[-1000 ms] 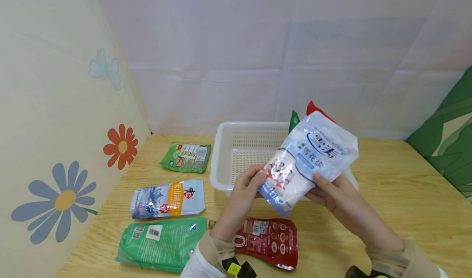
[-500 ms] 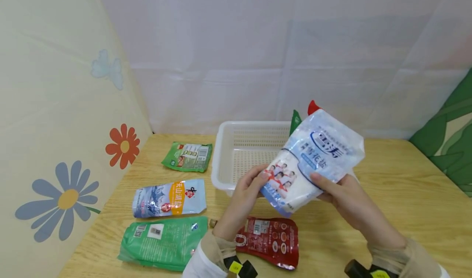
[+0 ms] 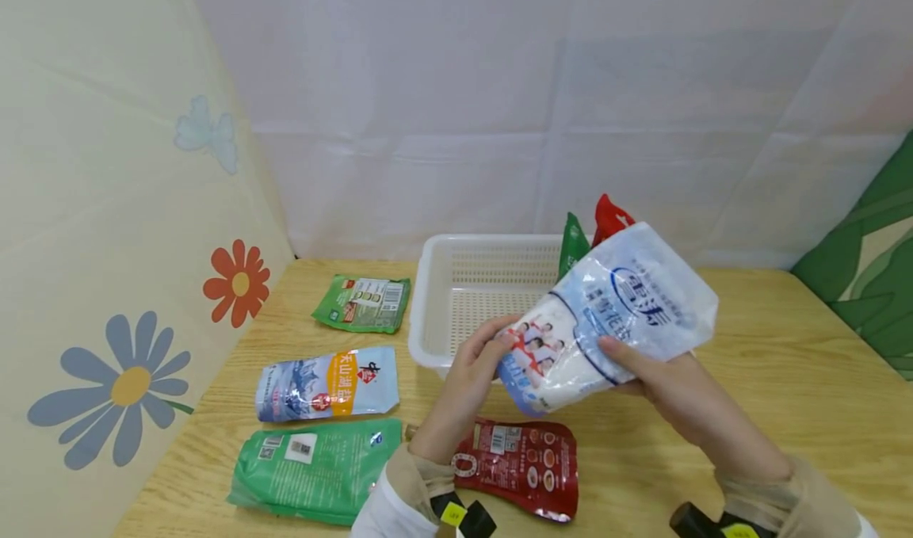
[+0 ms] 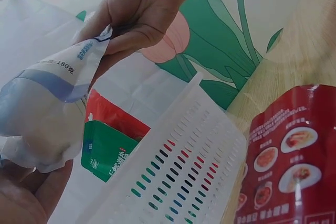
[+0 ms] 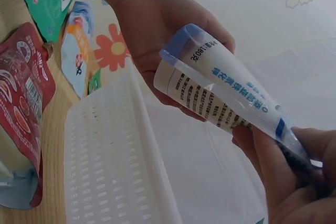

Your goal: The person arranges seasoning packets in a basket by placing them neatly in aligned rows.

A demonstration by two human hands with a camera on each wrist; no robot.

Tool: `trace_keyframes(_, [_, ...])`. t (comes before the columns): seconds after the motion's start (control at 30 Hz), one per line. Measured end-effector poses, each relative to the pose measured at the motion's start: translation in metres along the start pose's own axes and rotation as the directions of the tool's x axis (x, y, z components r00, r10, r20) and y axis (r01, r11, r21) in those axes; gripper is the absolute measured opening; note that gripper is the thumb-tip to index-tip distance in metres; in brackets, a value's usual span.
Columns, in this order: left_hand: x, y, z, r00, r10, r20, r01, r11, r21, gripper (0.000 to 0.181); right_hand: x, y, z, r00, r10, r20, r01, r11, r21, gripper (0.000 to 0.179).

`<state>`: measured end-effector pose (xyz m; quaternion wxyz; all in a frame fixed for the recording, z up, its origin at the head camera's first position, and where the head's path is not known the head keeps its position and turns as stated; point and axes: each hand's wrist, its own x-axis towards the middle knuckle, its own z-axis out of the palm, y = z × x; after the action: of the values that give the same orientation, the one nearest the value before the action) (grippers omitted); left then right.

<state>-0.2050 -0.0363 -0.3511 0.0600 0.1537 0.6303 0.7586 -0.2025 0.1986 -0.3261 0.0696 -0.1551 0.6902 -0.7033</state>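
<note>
A white and light-blue bag of salt [image 3: 606, 316] is held up at a tilt in front of the basket, its printed front facing the head camera. My left hand [image 3: 471, 383] grips its lower left corner, thumb on the front. On the right edge, my right hand [image 3: 678, 391] pinches the bag with the thumb across the print and the fingers behind. The left wrist view shows the underside of the salt bag [image 4: 44, 111], bulging between both hands. From the right wrist, its blue end and side text [image 5: 220, 85] show.
Behind the bag stands a white perforated basket [image 3: 492, 239] holding a green packet [image 3: 573, 241] and a red packet [image 3: 609, 217]. To its left lie a small green packet [image 3: 362, 304], a blue-orange bag [image 3: 326, 383] and a large green bag [image 3: 314, 471]. A red spouted pouch [image 3: 528, 467] lies in front.
The salt bag has turned clockwise and its top has shifted right, still in both hands. More of the red and green packets behind it now shows.
</note>
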Motion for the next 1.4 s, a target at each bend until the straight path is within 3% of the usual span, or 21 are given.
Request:
trace_keyframes(0.57, [-0.001,0.002,-0.001,1.0,-0.004,0.009,0.004,1.0,-0.014,0.046,-0.004,-0.014,0.01,0.996,0.045,-0.083,-0.062,0.976,-0.209,0.031])
trace_keyframes(0.67, [-0.001,0.003,-0.002,1.0,-0.01,-0.027,0.01,1.0,0.025,0.049,-0.004,-0.017,0.011,0.996,0.021,-0.086,-0.042,0.969,-0.244,0.031])
trace_keyframes(0.73, [0.0,0.005,-0.002,0.996,-0.002,-0.085,0.009,0.996,0.088,0.051,-0.004,-0.018,0.011,0.997,0.002,-0.084,-0.024,0.965,-0.262,0.032])
trace_keyframes(0.83, [0.001,0.007,-0.003,0.971,0.038,-0.237,0.003,0.986,0.169,0.049,-0.002,-0.02,0.012,0.997,-0.024,-0.077,0.001,0.96,-0.279,0.033])
trace_keyframes(0.9, [0.002,0.008,-0.004,0.938,0.079,-0.338,0.003,0.972,0.235,0.042,-0.001,-0.021,0.013,0.996,-0.032,-0.078,0.007,0.956,-0.293,0.034])
trace_keyframes(0.97, [0.003,0.009,-0.005,0.906,0.122,-0.406,0.023,0.943,0.333,0.034,0.001,-0.021,0.013,0.995,-0.038,-0.087,0.008,0.949,-0.314,0.038])
trace_keyframes(1.0, [0.003,0.009,-0.006,0.896,0.155,-0.416,0.032,0.912,0.409,0.031,0.002,-0.021,0.012,0.995,-0.043,-0.094,0.01,0.944,-0.328,0.04])
trace_keyframes(1.03, [0.003,0.008,-0.008,0.892,0.193,-0.408,0.045,0.861,0.507,0.028,0.003,-0.021,0.012,0.994,-0.048,-0.102,0.01,0.938,-0.347,0.043])
trace_keyframes(1.07, [0.003,0.007,-0.009,0.893,0.23,-0.386,0.06,0.791,0.609,0.025,0.004,-0.022,0.011,0.993,-0.05,-0.108,0.007,0.932,-0.364,0.046])
trace_keyframes(1.17, [0.003,0.003,-0.014,0.906,0.338,-0.256,0.046,0.521,0.852,0.021,0.01,-0.026,0.011,0.991,-0.047,-0.124,-0.006,0.915,-0.403,0.052])
trace_keyframes(1.2, [0.004,0.001,-0.016,0.91,0.36,-0.205,0.034,0.428,0.903,0.022,0.013,-0.027,0.011,0.991,-0.047,-0.128,-0.01,0.912,-0.411,0.052])
trace_keyframes(1.27, [0.004,-0.002,-0.018,0.924,0.366,-0.11,0.006,0.273,0.962,0.027,0.018,-0.031,0.012,0.99,-0.03,-0.137,-0.032,0.905,-0.424,0.053])
trace_keyframes(1.3, [0.004,-0.004,-0.02,0.935,0.348,-0.075,-0.002,0.216,0.976,0.031,0.021,-0.032,0.013,0.99,-0.024,-0.142,-0.04,0.901,-0.431,0.054])
trace_keyframes(1.4, [0.004,-0.009,-0.022,0.964,0.267,-0.001,-0.022,0.081,0.996,0.046,0.031,-0.036,0.016,0.988,0.003,-0.152,-0.073,0.889,-0.452,0.055])
